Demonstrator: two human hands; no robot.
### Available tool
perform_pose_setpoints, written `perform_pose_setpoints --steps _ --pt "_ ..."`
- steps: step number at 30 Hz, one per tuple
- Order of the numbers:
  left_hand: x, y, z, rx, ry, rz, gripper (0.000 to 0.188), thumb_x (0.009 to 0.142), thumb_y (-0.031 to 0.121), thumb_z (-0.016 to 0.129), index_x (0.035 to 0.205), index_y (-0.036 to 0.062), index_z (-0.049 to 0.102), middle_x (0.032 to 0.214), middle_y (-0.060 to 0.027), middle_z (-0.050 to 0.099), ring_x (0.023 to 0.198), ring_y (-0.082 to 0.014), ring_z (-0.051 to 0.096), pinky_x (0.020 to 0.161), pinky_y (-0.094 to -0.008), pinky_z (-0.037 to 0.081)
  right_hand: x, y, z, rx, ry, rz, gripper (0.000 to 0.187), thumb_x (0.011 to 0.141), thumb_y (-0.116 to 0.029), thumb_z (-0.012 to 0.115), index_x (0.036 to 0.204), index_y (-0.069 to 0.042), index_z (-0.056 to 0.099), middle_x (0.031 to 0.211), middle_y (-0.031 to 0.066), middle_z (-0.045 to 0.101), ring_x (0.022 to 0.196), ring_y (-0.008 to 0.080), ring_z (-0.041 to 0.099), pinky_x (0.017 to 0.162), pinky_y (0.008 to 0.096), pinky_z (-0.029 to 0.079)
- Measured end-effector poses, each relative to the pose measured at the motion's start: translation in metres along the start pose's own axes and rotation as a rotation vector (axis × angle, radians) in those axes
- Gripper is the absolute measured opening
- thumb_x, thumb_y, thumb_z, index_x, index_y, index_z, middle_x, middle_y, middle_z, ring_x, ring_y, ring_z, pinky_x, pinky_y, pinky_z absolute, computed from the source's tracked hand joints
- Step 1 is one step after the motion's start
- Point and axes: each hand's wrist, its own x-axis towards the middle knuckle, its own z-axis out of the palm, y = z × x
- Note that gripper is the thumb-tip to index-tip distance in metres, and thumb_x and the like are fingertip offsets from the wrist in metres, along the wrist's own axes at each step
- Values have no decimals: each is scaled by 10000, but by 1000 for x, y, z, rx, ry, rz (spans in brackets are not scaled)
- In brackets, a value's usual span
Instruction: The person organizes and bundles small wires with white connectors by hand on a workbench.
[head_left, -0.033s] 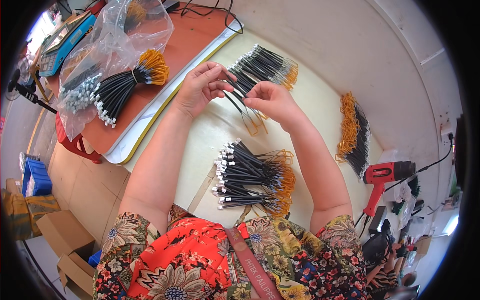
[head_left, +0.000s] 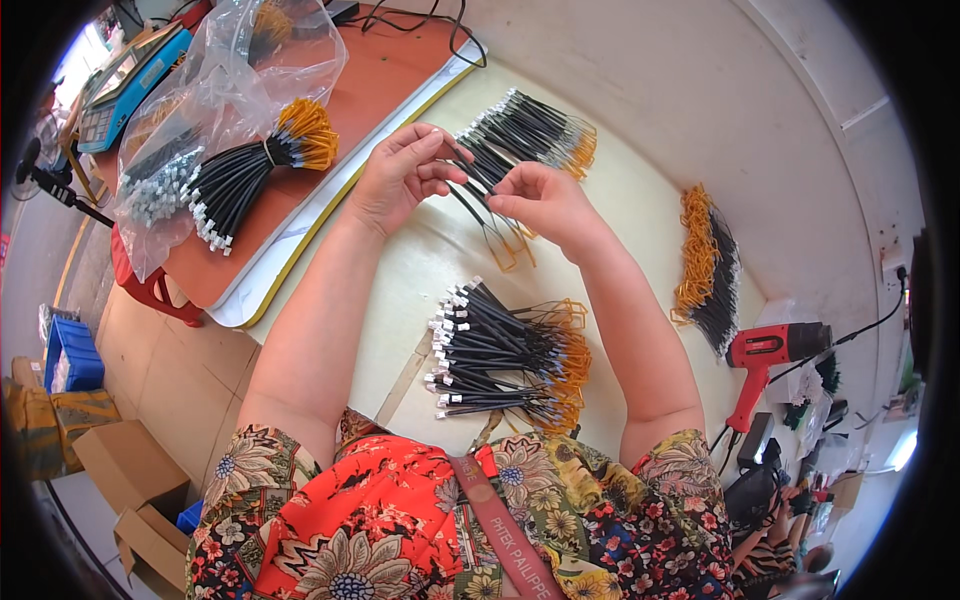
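Note:
My left hand [head_left: 405,175] and my right hand [head_left: 545,200] meet above the pale yellow table [head_left: 640,200]. Together they pinch a few thin black cables with orange wire ends [head_left: 490,228] that hang down between them. Just beyond the hands lies a fanned pile of the same cables [head_left: 535,128]. Closer to my body sits another pile [head_left: 500,355], its white connectors pointing left and its orange ends pointing right.
A third cable heap [head_left: 705,262] lies at the right, with a red heat gun [head_left: 770,352] near it. On the orange side table [head_left: 390,70] are a tied cable bundle [head_left: 250,172], a clear plastic bag [head_left: 230,60] and a blue scale [head_left: 130,75]. Cardboard boxes [head_left: 130,480] and a blue crate [head_left: 70,355] stand on the floor.

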Motion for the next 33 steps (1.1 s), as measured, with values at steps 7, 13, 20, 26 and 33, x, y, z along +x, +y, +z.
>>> perform_pose_setpoints --steps 7,13,20,26,33 --pt "0 0 -1 0 -8 9 157 898 218 541 953 70 547 943 -151 638 722 -177 656 575 -229 520 -1 -2 0 -19 12 3 157 744 -136 688 826 -28 609 802 28 629 766 98 577 699 254 466" --pt "1 -2 -5 9 -15 17 173 896 222 541 976 68 545 981 -138 632 711 -172 651 576 -229 518 2 1 0 -31 24 -6 160 743 -140 689 825 -27 610 803 34 634 757 99 582 694 254 468" --pt "4 1 -12 61 367 181 234 897 263 510 1054 91 538 1116 -74 575 613 -96 551 570 -201 440 11 7 3 -521 225 -172 100 704 -145 626 759 -62 615 816 69 609 802 225 585 730 363 457" --pt "6 -4 -16 104 381 182 234 890 257 525 1049 85 534 1114 -77 578 617 -98 554 578 -201 447 26 18 16 -899 231 -313 67 696 -123 603 740 -74 615 887 84 582 967 246 531 855 450 373" --pt "7 -4 -15 91 393 175 235 887 252 531 1051 84 533 1116 -80 579 613 -97 551 581 -208 449 19 22 17 -953 403 -427 83 711 -139 635 736 -66 605 934 62 593 960 267 535 833 409 401"
